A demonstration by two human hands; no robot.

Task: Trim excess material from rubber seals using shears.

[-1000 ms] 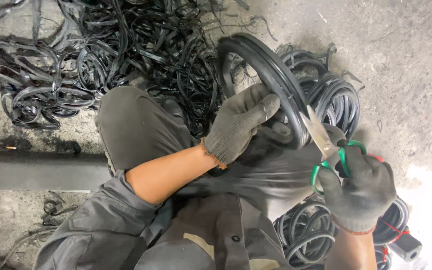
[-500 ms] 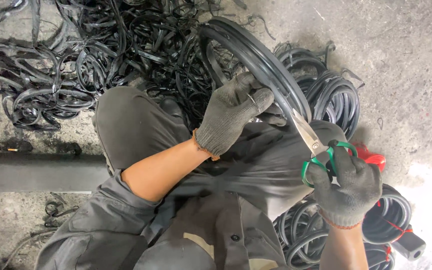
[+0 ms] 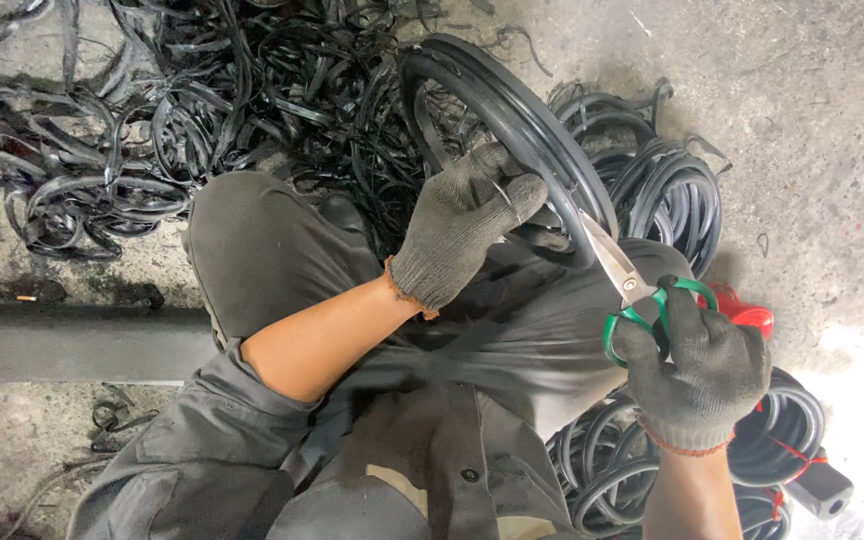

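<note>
One black rubber ring (image 3: 512, 120) is gripped over the lap by the gloved left hand (image 3: 462, 225), while green-handled scissors (image 3: 632, 290), blades at its rim, are held by the gloved right hand (image 3: 697, 370).

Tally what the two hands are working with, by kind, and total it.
Grey work gloves, on the left hand and right hand: 2
Green-handled scissors: 1
Black rubber ring held up for cutting: 1
Total: 4
</note>
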